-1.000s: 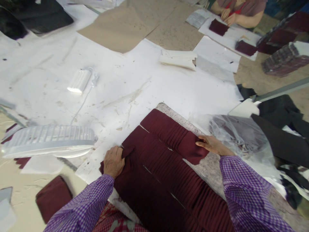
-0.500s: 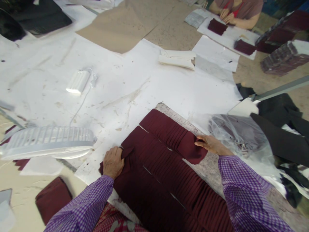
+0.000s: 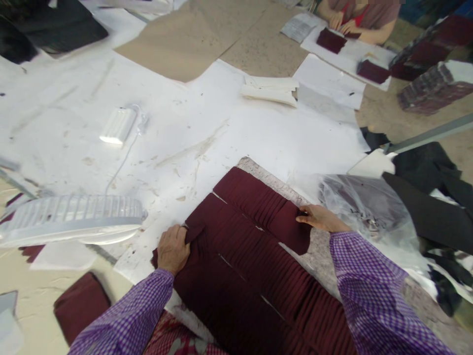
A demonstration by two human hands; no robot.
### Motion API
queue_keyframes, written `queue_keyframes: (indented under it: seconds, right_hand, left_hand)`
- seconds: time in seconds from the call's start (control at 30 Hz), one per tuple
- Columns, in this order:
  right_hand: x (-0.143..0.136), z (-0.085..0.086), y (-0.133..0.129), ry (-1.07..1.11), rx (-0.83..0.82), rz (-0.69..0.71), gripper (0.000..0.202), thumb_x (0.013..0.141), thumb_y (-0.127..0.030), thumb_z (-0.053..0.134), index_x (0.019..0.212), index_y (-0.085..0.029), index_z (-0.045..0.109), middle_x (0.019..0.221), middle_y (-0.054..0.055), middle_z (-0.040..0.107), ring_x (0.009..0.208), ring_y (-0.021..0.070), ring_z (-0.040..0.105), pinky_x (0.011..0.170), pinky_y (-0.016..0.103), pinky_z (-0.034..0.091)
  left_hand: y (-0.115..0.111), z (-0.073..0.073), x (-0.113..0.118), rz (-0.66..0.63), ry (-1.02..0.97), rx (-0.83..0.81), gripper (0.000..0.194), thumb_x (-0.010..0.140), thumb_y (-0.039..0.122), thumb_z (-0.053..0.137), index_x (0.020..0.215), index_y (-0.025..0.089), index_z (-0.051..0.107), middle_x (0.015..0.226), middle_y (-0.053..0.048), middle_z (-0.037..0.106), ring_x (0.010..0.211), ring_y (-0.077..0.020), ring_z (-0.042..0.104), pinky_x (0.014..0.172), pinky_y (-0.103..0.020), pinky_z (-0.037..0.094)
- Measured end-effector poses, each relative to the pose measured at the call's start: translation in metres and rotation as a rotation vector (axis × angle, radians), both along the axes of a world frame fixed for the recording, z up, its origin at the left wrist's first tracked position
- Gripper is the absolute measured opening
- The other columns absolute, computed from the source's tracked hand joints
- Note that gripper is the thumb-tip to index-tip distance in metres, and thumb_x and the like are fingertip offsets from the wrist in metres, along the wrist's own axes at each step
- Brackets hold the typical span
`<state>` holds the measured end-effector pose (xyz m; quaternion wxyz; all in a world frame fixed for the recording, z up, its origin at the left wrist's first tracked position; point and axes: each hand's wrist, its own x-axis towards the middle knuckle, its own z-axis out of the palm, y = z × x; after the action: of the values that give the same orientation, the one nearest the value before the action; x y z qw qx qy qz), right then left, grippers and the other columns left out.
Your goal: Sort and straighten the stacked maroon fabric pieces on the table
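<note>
Overlapping maroon fabric pieces point(image 3: 244, 231) lie in several rows on a greyish board point(image 3: 273, 180). At the near end of the farthest row, my right hand point(image 3: 320, 218) pinches the edge of the last maroon piece point(image 3: 293, 229) between thumb and fingers. On the left side, my left hand point(image 3: 173, 250) is closed around a bunch of maroon fabric pieces point(image 3: 195, 234); its fingertips are partly hidden by the cloth. Both arms wear purple checked sleeves.
A clear plastic bag point(image 3: 369, 217) and black fabric scraps point(image 3: 432, 212) lie to the right. On the left are a white ribbed plastic object point(image 3: 74, 217), a white corded device point(image 3: 118, 125) and a folded maroon stack point(image 3: 81, 305). A co-worker point(image 3: 362, 22) handles maroon pieces at the back.
My right hand has shifted slightly left, bringing the last maroon piece closer onto its row. My left hand stays in place.
</note>
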<state>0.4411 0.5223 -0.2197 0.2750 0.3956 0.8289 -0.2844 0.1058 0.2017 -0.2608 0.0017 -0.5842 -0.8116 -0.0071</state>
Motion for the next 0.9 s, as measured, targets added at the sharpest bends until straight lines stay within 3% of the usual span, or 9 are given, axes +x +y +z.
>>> queue_keyframes:
  seconds: [0.23, 0.5, 0.63, 0.8, 0.9]
  right_hand:
    - [0.006, -0.002, -0.007, -0.024, 0.052, 0.0, 0.022, 0.084, -0.036, 0.055, 0.096, -0.021, 0.065, 0.091, 0.007, 0.071, 0.083, 0.0244, 0.064, 0.063, 0.029, 0.042]
    - [0.002, 0.0, -0.014, -0.073, 0.137, 0.018, 0.016, 0.085, -0.033, 0.056, 0.093, -0.021, 0.064, 0.089, 0.006, 0.07, 0.083, 0.0231, 0.065, 0.065, 0.028, 0.043]
    - [-0.004, 0.008, -0.03, -0.143, 0.272, -0.028, 0.021, 0.085, -0.038, 0.056, 0.091, -0.019, 0.062, 0.082, 0.01, 0.068, 0.078, 0.0285, 0.065, 0.059, 0.032, 0.043]
    - [-0.007, 0.024, -0.056, -0.103, 0.536, -0.085, 0.048, 0.085, -0.033, 0.056, 0.126, -0.011, 0.046, 0.119, 0.021, 0.056, 0.102, 0.0369, 0.057, 0.075, 0.044, 0.047]
    - [-0.012, 0.017, -0.068, 0.159, 0.664, -0.026, 0.047, 0.089, -0.026, 0.05, 0.133, -0.014, 0.04, 0.137, 0.018, 0.046, 0.116, 0.0344, 0.05, 0.089, 0.047, 0.045]
  left_hand:
    - [0.0, 0.001, 0.0, 0.001, 0.009, -0.003, 0.008, 0.082, 0.018, 0.047, 0.081, 0.017, 0.054, 0.08, -0.01, 0.055, 0.079, -0.0274, 0.048, 0.072, -0.038, 0.039]
    - [0.0, 0.002, 0.0, -0.002, 0.011, 0.001, 0.008, 0.081, 0.019, 0.047, 0.082, 0.017, 0.055, 0.079, -0.009, 0.055, 0.079, -0.0268, 0.048, 0.071, -0.037, 0.038]
    - [0.0, 0.002, 0.0, 0.003, 0.006, 0.0, 0.01, 0.082, 0.018, 0.046, 0.083, 0.017, 0.055, 0.079, -0.009, 0.055, 0.079, -0.0269, 0.048, 0.072, -0.037, 0.038]
    - [0.0, 0.003, 0.0, 0.004, -0.001, 0.005, 0.008, 0.081, 0.019, 0.047, 0.082, 0.017, 0.055, 0.079, -0.009, 0.055, 0.079, -0.0268, 0.049, 0.071, -0.037, 0.039]
    - [0.0, 0.003, 0.0, -0.002, 0.002, 0.008, 0.007, 0.079, 0.019, 0.05, 0.082, 0.016, 0.055, 0.08, -0.009, 0.055, 0.079, -0.0266, 0.048, 0.071, -0.037, 0.039]
